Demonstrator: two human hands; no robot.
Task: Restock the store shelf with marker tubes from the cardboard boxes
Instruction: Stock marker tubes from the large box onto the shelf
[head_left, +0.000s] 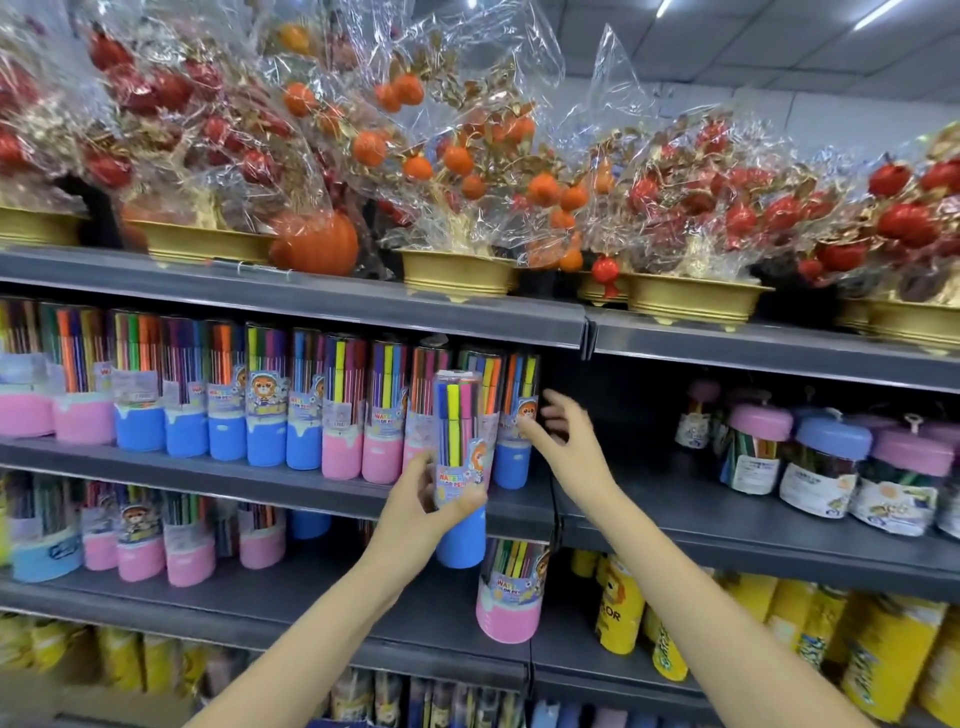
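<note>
Marker tube (460, 467) before shelved tubes (343, 410)

Along the top shelf (291, 291), stood gold pots (457, 273) of ornamental fruit trees wrapped in crinkled clear plastic (483, 78): red fruit (904, 223) at left and right, orange fruit (457, 158) in the middle. Among them, sat an orange pumpkin (317, 244), and a small red ornament (605, 270) just right of the central pot. On the right, one level down, were jars with pink lids (758, 421) and a blue lid (834, 436), touching side by side. Lower still, leaned yellow tubes (621, 608) in a row. Overhead, ran grey ceiling tiles (810, 36) with strip lights (888, 13).
</note>
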